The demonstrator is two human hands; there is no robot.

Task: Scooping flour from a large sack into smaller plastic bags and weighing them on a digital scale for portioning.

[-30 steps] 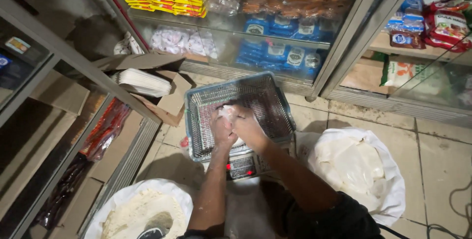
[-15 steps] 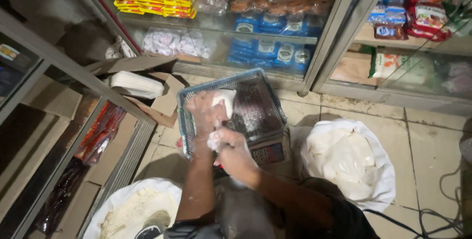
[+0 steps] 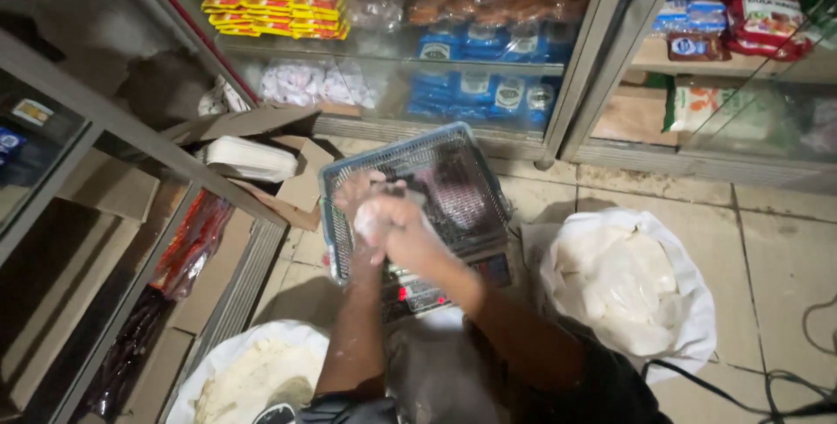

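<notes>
My left hand (image 3: 351,199) and my right hand (image 3: 390,225) are pressed together, both dusted white. They are closed around a small white packet (image 3: 370,215) that is blurred. They hover over a blue-grey plastic mesh basket (image 3: 466,184) that sits on a weighing scale (image 3: 418,295) with a red lit display on the tiled floor. What lies inside the basket under my hands is hidden.
A white sack of flour (image 3: 623,280) stands open at the right, another white sack (image 3: 248,376) at the lower left. An open cardboard box (image 3: 305,184) with a white stack sits left of the basket. Glass cabinets (image 3: 471,58) with packets line the back. A black cable (image 3: 785,389) lies at the right.
My hands have drawn back from the basket's far part toward its near left side and stay clasped together. The view has shifted slightly.
</notes>
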